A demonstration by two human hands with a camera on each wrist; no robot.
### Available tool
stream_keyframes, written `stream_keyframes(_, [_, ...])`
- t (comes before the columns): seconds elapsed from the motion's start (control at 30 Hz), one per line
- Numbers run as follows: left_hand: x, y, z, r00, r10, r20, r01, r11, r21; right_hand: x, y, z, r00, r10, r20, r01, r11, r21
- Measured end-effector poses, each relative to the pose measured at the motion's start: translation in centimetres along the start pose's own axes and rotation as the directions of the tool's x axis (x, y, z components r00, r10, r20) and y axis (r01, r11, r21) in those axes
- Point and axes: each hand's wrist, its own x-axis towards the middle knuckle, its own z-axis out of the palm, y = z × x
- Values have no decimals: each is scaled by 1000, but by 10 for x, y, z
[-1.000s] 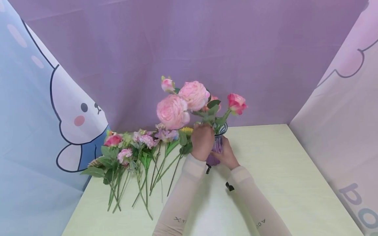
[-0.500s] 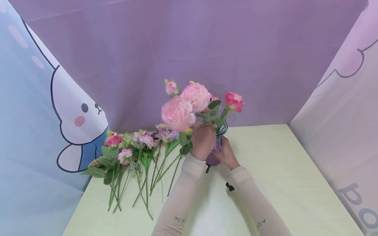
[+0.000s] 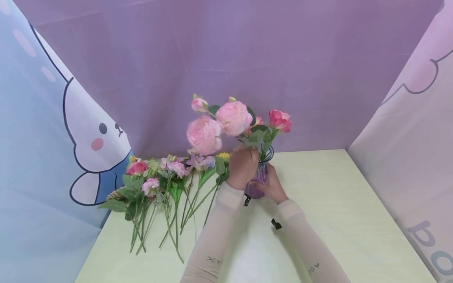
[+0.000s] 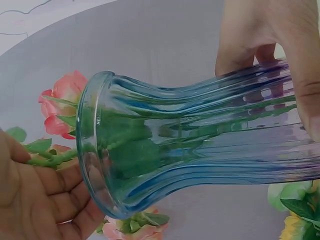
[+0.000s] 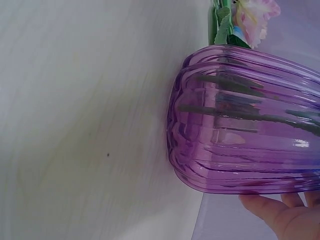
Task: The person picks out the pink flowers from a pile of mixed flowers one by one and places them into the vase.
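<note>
A ribbed glass vase (image 3: pixel 261 175), purple at the base and blue at the rim, stands upright on the table. My right hand (image 3: pixel 274 184) grips its lower body, and its fingers (image 4: pixel 305 75) show around the glass in the left wrist view. At the vase's mouth my left hand (image 3: pixel 242 167) pinches the green stem (image 4: pixel 55 159) of a peony spray. Large pale pink peony blooms (image 3: pixel 204 135) lean left above that hand. A deep pink rose (image 3: pixel 280 120) rises from the vase on the right. Green stems (image 5: pixel 250 115) show through the glass; which belongs to which flower I cannot tell.
Several cut flowers lie in a row on the left of the pale table (image 3: pixel 336 204), among them a red-pink rose (image 3: pixel 137 168), a light pink bloom (image 3: pixel 150 186) and a lilac one (image 3: pixel 199 162). A purple cloth (image 3: pixel 283 59) hangs behind.
The peony blooms have swung slightly right, then back left. The rose in the vase has shifted a little left. My right hand has stayed on the vase.
</note>
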Motion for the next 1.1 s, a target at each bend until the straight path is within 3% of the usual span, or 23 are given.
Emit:
stream_keyframes(0.17, [0,-1,-2,999,28,-20,-28,1000,-1,-1,4,0,1000,15,-12,-15,1000,-14])
stream_keyframes(0.3, [0,-5,-3,996,7,-85,-21,987,-161,-1,3,0,1000,24,-15,-24,1000,-16])
stream_keyframes(0.43, [0,-8,-1,985,-50,-165,-7,944,-331,-2,1,0,999,35,-9,-35,999,-28])
stream_keyframes(0.57, [0,-9,1,960,-131,-248,5,891,-454,-2,0,0,1000,30,-9,-30,999,-11])
stream_keyframes(0.77, [-2,-6,3,902,-263,-343,6,800,-600,-3,1,1,1000,24,0,-24,1000,-14])
stream_keyframes(0.83, [-2,-7,4,890,-276,-364,3,800,-600,-3,1,1,1000,17,-2,-17,1000,-13])
stream_keyframes(0.93, [-3,-7,3,885,-281,-370,1,798,-602,-4,-4,0,1000,4,-5,-5,1000,-19])
stream_keyframes(1.0, [-3,-7,3,888,-279,-365,12,808,-589,-4,-4,0,1000,3,-7,-3,1000,-27])
stream_keyframes(1.1, [-4,-8,3,905,-266,-333,37,828,-560,-4,-3,0,1000,12,-4,-12,999,-36])
